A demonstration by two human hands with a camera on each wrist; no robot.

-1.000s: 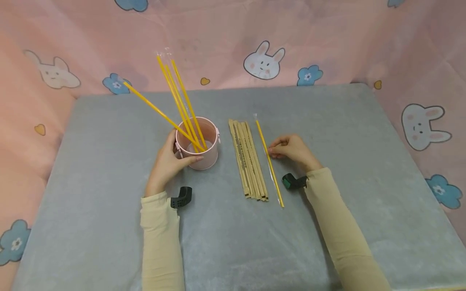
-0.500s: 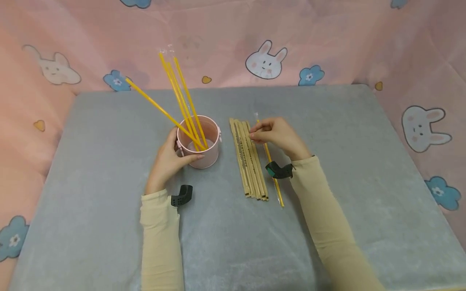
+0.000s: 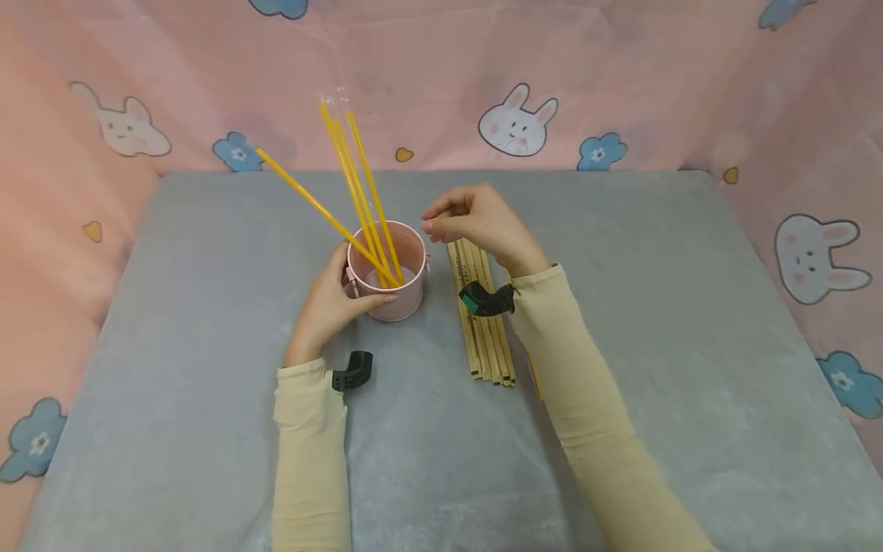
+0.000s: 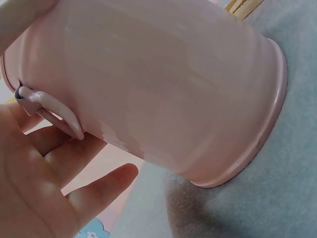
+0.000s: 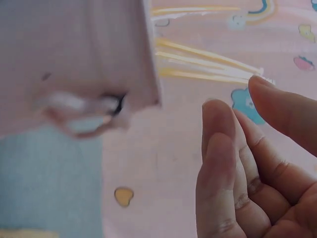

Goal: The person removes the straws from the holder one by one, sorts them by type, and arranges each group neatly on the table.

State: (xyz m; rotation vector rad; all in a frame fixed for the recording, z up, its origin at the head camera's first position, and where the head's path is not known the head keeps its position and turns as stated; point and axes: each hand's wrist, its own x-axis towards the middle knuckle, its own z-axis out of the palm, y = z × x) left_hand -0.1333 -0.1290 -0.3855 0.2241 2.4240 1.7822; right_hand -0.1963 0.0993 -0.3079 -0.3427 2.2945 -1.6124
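A small pink bucket [image 3: 405, 300] stands on the table, with several yellow straws [image 3: 372, 184] in clear wrappers leaning inside it. My left hand [image 3: 327, 308] holds the bucket from its left, thumb across the near side and fingers round the back. In the left wrist view those fingers lie beside the bucket's handle [image 4: 62, 116]. My right hand [image 3: 486, 221] is raised just right of the rim. Nothing shows between its thumb and bent fingertips in the right wrist view. Beneath that hand lies a row of brown paper-wrapped sticks [image 3: 488, 345], partly covered.
One more yellow straw [image 3: 535, 378] lies right of the paper-wrapped row, mostly hidden by my right forearm. Grey cloth [image 3: 207, 322] covers the table. A pink patterned curtain [image 3: 441, 100] hangs behind and at both sides.
My right hand has risen from beside the lone straw and crossed leftward over the paper-wrapped row to the bucket's rim. The left hand keeps its hold; the head view has shifted slightly.
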